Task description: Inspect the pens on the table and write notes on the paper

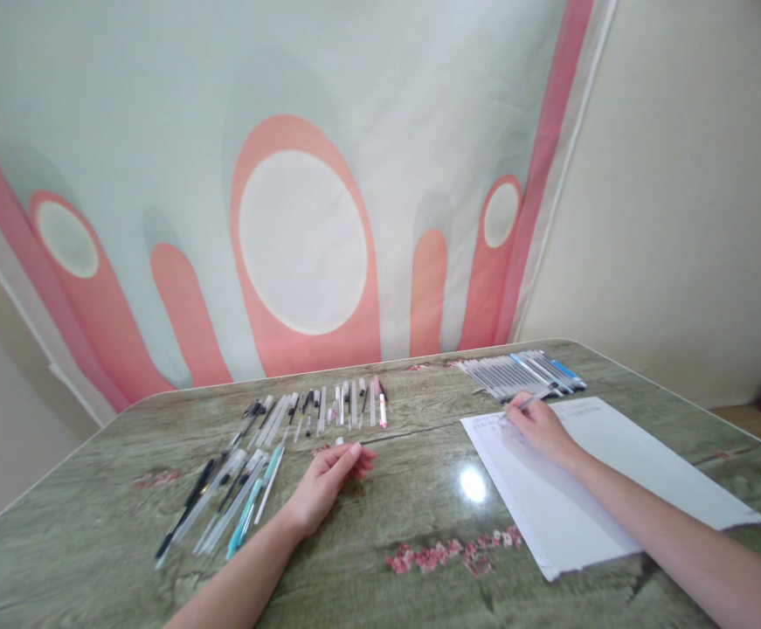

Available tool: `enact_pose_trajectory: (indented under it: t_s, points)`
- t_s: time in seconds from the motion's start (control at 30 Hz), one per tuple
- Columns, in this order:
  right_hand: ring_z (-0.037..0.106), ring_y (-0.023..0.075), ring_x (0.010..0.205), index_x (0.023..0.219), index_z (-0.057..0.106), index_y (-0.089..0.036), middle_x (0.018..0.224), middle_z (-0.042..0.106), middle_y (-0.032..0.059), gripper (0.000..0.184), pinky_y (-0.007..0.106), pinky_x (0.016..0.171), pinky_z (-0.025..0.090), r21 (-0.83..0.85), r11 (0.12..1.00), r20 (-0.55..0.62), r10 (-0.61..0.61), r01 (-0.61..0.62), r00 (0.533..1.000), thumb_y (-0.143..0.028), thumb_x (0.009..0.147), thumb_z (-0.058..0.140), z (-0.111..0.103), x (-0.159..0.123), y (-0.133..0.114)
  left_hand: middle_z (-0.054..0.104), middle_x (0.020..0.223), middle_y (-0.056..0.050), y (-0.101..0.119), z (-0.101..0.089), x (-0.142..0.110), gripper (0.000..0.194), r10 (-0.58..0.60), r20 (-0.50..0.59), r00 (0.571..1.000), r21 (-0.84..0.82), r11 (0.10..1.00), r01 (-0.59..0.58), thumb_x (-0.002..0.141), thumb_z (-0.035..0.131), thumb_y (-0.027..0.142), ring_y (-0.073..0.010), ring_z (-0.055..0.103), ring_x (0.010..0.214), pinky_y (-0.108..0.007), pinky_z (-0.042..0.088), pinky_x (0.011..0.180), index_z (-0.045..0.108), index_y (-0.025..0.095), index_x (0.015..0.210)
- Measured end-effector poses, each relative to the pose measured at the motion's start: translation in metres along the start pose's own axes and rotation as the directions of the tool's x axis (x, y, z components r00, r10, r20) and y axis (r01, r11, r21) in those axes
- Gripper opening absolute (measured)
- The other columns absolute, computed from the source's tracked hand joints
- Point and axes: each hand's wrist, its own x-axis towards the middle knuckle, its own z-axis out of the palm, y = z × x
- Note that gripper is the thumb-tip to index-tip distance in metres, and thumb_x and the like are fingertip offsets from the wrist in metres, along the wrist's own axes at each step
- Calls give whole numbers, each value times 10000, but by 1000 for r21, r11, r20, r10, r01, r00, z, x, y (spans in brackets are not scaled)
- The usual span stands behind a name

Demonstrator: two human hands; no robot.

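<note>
My right hand (541, 430) is closed around a slim pen (529, 400), its tip near the upper left of a white sheet of paper (616, 489). Faint rows of handwriting run along the top of that sheet. My left hand (333, 479) rests on the table with its fingers curled and thumb pressed against them. A small whitish pen cap (339, 441) pokes out just above the left fingers; most of it is hidden. Left of this hand lie several pens with clear, black and teal barrels, among them a teal pen (245, 517).
Behind my left hand is a row of capped pens (321, 411), ending in a pink-and-white marker (383, 411). Several clear pens or refills (501, 376) lie side by side beyond the paper. The wood-patterned table (419, 480) meets a patterned curtain (393, 131) at the back.
</note>
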Motion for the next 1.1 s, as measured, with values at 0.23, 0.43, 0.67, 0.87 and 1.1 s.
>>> enact_pose_trajectory:
  t_s: [0.23,0.43,0.67,0.87,1.1]
  points:
    - [484,136,506,650,504,-189,523,508,-27,186,237,515,355,20,1000,-41,7,-6,999,-347,714,429,0,1,-1,612,755,-57,4,2,0,376,1,-11,1000,5,1000,-1,770,472,446,-131,506,678,-242,397,681,654,128,850]
    - [488,145,516,678,499,-192,522,498,-28,189,242,518,352,-11,1000,-19,-10,9,1000,-359,732,426,-1,0,-4,612,767,-67,5,2,-1,386,3,-11,1000,10,1000,-3,774,467,444,-138,508,691,-251,399,685,650,117,863]
    - [487,145,514,675,492,-195,518,491,-31,183,240,512,349,-28,1000,-13,-9,9,1000,-350,743,421,-1,0,-2,612,758,-53,3,2,-1,369,10,-14,1000,0,1000,-10,782,462,435,-126,506,685,-238,393,683,652,128,859]
    - [490,144,518,685,492,-195,523,491,-33,187,240,514,349,-15,1000,-16,-13,12,1000,-356,743,419,0,0,-1,613,766,-53,1,1,0,362,7,-15,1000,-4,1000,-7,785,460,429,-126,510,688,-242,396,690,650,130,860]
    - [481,142,505,666,493,-194,507,488,-34,172,238,503,340,-15,1000,-27,-2,1,1000,-335,733,420,-1,0,-4,612,757,-60,3,1,-1,387,-2,-23,1000,4,1000,2,772,469,450,-131,510,679,-243,400,682,648,118,855]
